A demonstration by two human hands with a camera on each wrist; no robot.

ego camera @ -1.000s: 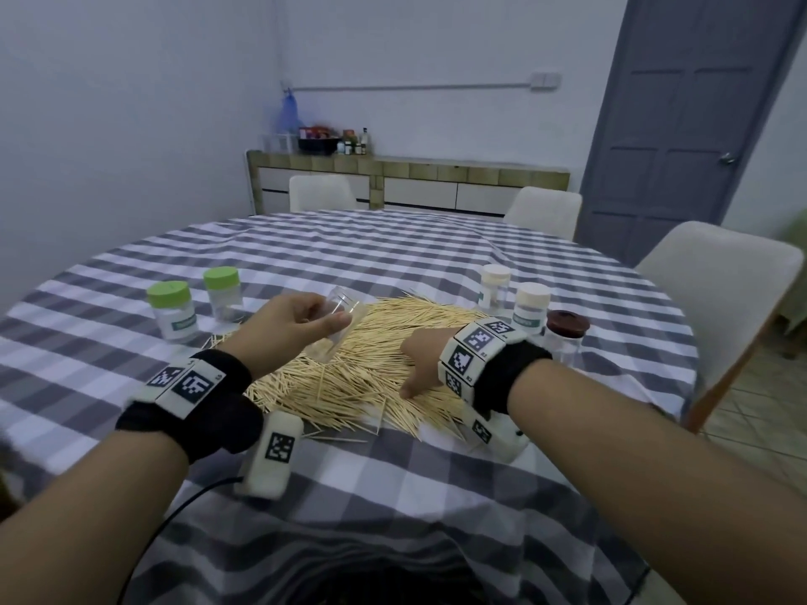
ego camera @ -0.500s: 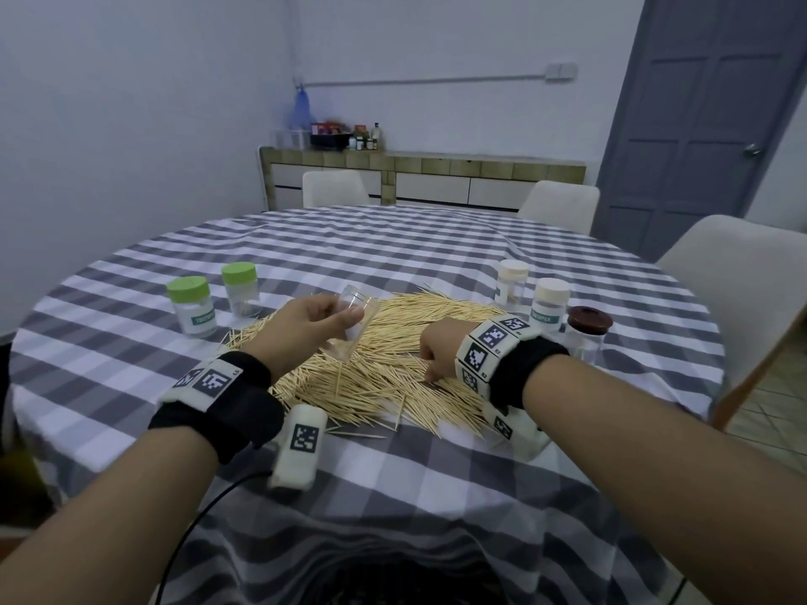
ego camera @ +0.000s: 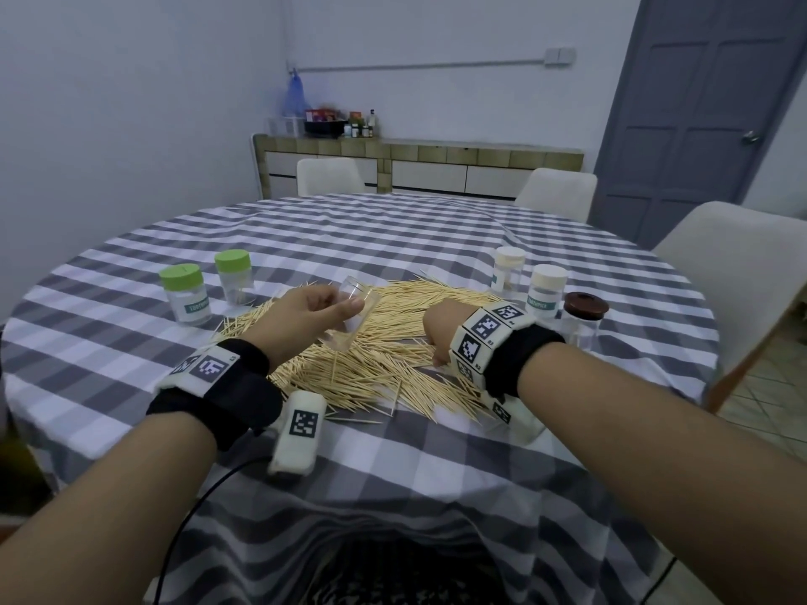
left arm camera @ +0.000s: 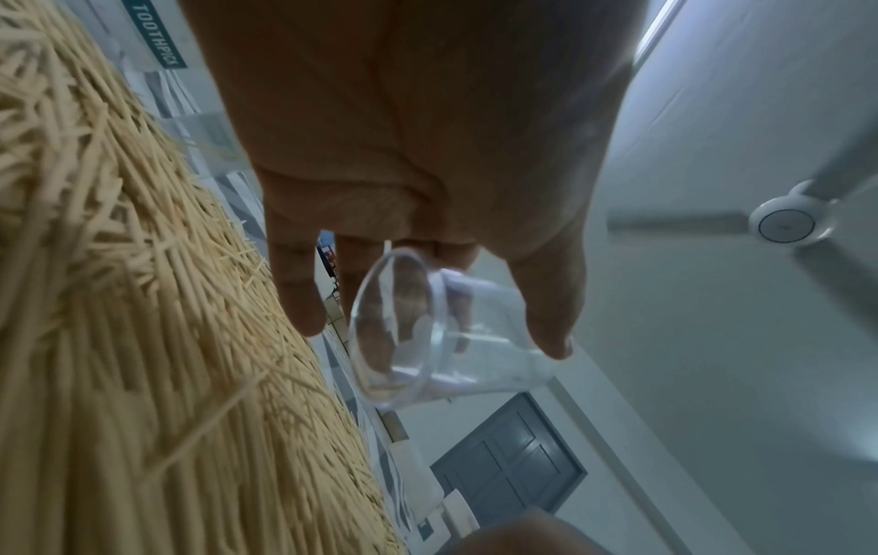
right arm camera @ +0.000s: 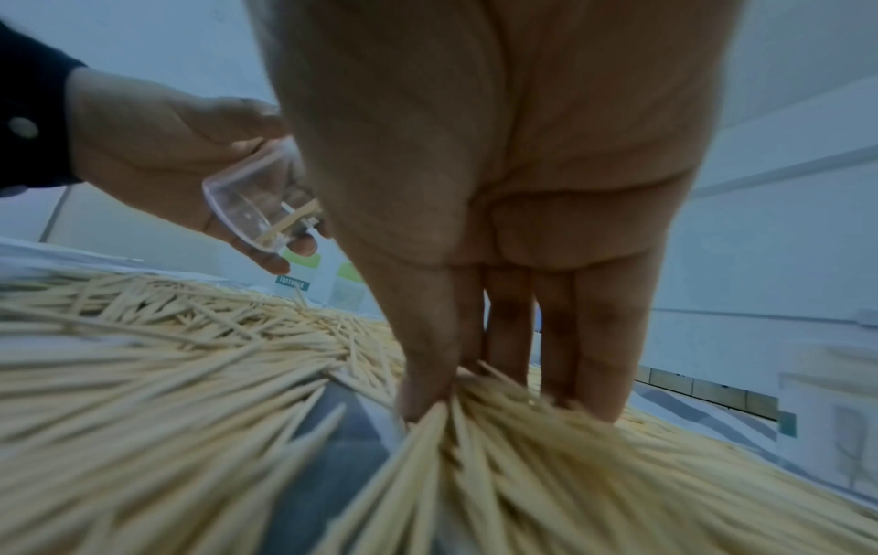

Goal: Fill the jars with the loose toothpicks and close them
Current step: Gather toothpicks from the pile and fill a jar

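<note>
Your left hand (ego camera: 305,318) grips a small clear plastic jar (ego camera: 349,316) without a lid, thumb on one side and fingers curled round the other, and holds it tilted just above the left part of the heap of loose pale wooden toothpicks (ego camera: 384,355); the right wrist view shows a few toothpicks lying inside that jar (right arm camera: 259,210), while the left wrist view looks straight at its round end (left arm camera: 404,330). Your right hand (ego camera: 441,329) is down on the right side of the heap, and the right wrist view shows its thumb and fingers (right arm camera: 423,375) pressed together on a bunch of toothpicks (right arm camera: 499,432), pinching them against the pile. The heap spreads across the middle of the round table under a grey-and-white checked cloth (ego camera: 393,229), with bare cloth showing through it near your right fingertips. To the far left of the heap stand two clear jars with green lids (ego camera: 205,283), the nearer one bearing a teal label that reads TOOTHPICK, both upright and closed. To the right of the heap stand two clear jars with cream lids (ego camera: 528,279) and, just right of them and nearer to you, a clear jar with a dark brown lid (ego camera: 585,312), all upright and closed. White chairs (ego camera: 742,264) stand round the far and right sides of the table, and a grey panelled door (ego camera: 707,107) is at the far right.
</note>
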